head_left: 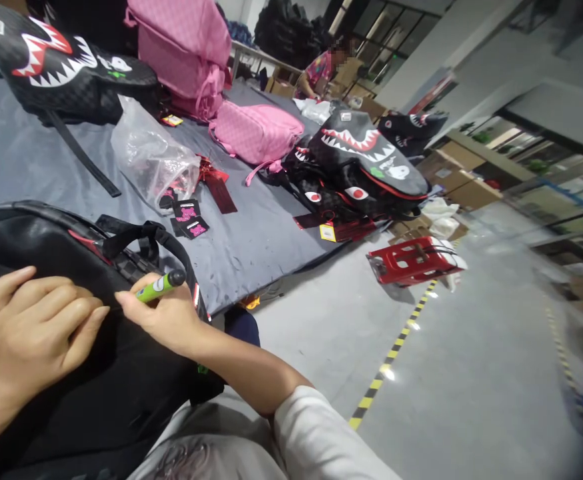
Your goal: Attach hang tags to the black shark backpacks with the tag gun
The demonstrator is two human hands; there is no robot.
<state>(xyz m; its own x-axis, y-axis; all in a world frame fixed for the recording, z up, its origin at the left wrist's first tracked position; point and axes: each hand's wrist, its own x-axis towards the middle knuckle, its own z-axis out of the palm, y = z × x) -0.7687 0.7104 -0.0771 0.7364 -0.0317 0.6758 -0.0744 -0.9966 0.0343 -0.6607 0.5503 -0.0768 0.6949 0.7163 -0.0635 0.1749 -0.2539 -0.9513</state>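
A large black backpack [96,400] with a smooth panel and red-edged zip lies close in front of me, across the table's near edge. My right hand [164,317] is closed round a green marker pen [152,289], its dark end sticking up and its other end hidden by my fingers. Those fingers are at the bag's surface near its strap [144,233]. To the left, my left hand [41,327] is over the same black panel with its fingers curled in. Whether it pinches fabric or something small is hidden.
On the grey-covered table [251,247] are a clear plastic bag [146,157], black tags with pink bears [188,220], a pink bag [258,130] and shark-mouth backpacks [366,153]. A red stool [411,260] lies on the floor. Another person [316,73] is at the back.
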